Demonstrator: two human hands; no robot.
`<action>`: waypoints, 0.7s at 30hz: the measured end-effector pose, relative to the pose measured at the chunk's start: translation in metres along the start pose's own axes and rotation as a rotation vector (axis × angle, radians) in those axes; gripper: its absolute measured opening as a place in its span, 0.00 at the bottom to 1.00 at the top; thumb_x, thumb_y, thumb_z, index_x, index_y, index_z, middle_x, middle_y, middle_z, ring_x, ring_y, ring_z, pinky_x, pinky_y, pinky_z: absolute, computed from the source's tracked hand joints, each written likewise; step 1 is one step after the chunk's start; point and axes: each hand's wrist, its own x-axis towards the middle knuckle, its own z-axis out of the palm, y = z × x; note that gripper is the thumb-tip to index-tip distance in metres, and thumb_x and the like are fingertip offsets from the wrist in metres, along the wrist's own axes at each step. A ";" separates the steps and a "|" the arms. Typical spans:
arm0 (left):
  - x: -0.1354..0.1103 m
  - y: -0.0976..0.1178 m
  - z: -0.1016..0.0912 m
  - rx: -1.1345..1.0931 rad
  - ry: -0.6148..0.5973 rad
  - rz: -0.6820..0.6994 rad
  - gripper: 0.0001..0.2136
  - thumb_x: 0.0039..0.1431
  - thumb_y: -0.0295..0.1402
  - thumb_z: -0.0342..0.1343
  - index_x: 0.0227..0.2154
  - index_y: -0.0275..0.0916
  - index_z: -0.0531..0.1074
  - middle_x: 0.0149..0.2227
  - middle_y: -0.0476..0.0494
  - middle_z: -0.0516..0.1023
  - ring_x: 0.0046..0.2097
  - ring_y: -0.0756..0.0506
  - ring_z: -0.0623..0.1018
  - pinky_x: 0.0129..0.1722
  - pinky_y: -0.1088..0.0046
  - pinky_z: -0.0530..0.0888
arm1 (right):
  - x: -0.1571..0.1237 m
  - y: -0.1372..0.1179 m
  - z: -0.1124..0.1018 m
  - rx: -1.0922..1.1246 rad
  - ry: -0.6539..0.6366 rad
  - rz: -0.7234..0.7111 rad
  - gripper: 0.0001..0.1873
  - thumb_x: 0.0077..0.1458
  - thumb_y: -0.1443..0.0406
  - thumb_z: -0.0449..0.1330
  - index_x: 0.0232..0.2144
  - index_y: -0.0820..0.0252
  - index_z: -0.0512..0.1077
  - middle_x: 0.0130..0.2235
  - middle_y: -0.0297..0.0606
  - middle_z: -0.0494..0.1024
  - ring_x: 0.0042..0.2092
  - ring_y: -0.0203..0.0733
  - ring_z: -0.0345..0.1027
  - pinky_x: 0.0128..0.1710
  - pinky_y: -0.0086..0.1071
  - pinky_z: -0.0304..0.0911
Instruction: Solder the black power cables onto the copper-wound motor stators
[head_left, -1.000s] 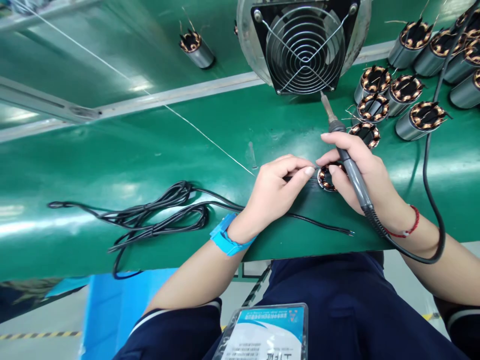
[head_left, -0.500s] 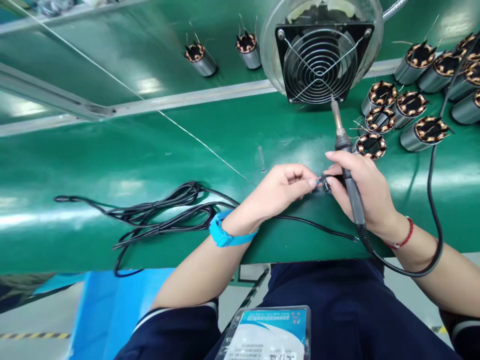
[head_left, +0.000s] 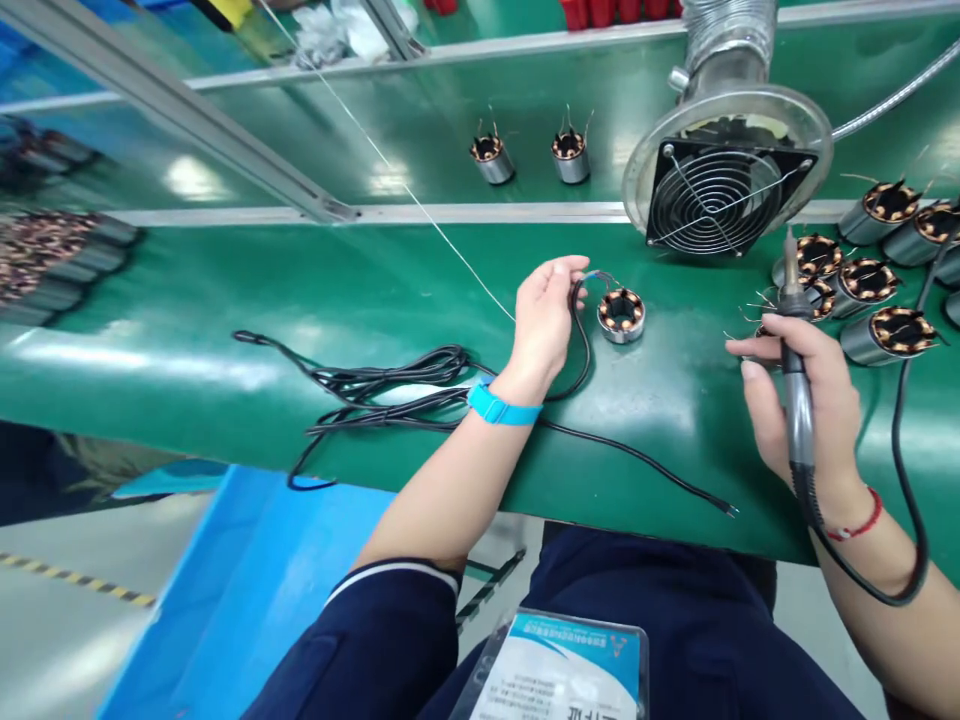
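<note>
My left hand (head_left: 544,315) is raised over the green belt (head_left: 300,300), fingers pinched on the end of a black cable (head_left: 577,340). The cable's thin wires run to a small copper-wound stator (head_left: 621,314) that hangs or rests just right of the hand. The rest of the cable trails back to a tangled bundle (head_left: 390,385). A blue wrist strap (head_left: 501,405) is on that arm. My right hand (head_left: 806,405) is off to the right, closed around a soldering iron (head_left: 795,370) with its tip pointing up and away.
A fume-extractor fan (head_left: 724,195) with a metal duct stands behind the stator. Several stators (head_left: 874,280) cluster at the right, two more (head_left: 525,155) on the far belt. The iron's cord (head_left: 904,480) loops past my right wrist. A thin wire (head_left: 420,200) crosses the belt diagonally.
My hands have separated. The left lifted the cable end with the stator attached up and away; the right drew back to the right with the iron. The camera tilted up.
</note>
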 end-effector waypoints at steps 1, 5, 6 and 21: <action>0.005 -0.003 -0.002 0.025 0.052 0.009 0.11 0.66 0.33 0.42 0.36 0.40 0.70 0.35 0.45 0.74 0.32 0.52 0.71 0.31 0.77 0.69 | 0.000 0.000 0.000 0.004 -0.006 0.007 0.23 0.58 0.68 0.57 0.55 0.50 0.63 0.42 0.35 0.79 0.46 0.45 0.73 0.50 0.45 0.68; 0.013 -0.006 -0.013 0.085 0.099 -0.026 0.12 0.67 0.37 0.41 0.40 0.41 0.68 0.39 0.43 0.74 0.34 0.52 0.72 0.32 0.76 0.70 | -0.001 0.001 0.000 0.017 -0.033 -0.032 0.23 0.58 0.68 0.57 0.56 0.51 0.63 0.42 0.35 0.79 0.46 0.44 0.73 0.48 0.43 0.69; 0.012 -0.002 -0.019 0.140 0.079 0.004 0.12 0.67 0.39 0.42 0.41 0.40 0.68 0.40 0.43 0.74 0.36 0.51 0.73 0.35 0.75 0.70 | -0.001 0.001 -0.001 0.009 -0.030 -0.043 0.23 0.58 0.68 0.57 0.56 0.51 0.64 0.42 0.35 0.79 0.46 0.44 0.73 0.48 0.43 0.68; 0.003 0.029 -0.068 0.896 -0.636 0.305 0.12 0.59 0.35 0.48 0.24 0.39 0.73 0.29 0.45 0.77 0.35 0.45 0.72 0.41 0.68 0.67 | 0.003 0.030 -0.034 -0.335 0.059 0.059 0.26 0.54 0.69 0.57 0.55 0.45 0.64 0.39 0.37 0.79 0.43 0.55 0.73 0.44 0.48 0.66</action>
